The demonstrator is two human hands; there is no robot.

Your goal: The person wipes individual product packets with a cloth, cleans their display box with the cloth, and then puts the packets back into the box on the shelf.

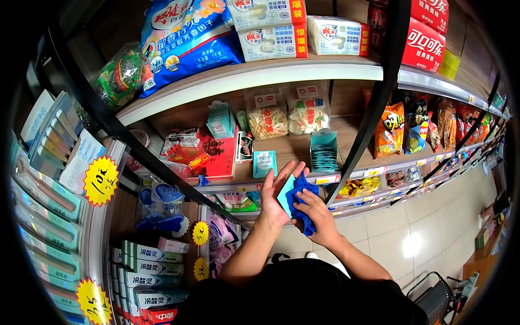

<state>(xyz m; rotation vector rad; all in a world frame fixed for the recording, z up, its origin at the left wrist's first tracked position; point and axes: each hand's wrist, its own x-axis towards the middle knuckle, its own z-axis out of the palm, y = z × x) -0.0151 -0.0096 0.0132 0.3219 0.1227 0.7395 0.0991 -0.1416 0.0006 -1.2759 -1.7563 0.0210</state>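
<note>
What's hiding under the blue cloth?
Part of a light-blue packet peeks out between the blue cloth and the left hand. The cloth covers the rest, so anything else there can't be seen.

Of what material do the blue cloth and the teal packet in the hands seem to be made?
Blue cloth: soft, matte fabric, by its loose folds under the right hand; the fibre is unclear.
Teal packet: probably thin card with a smooth finish, since its face looks flat and its edges straight in the left hand; plastic film remains possible.
</note>
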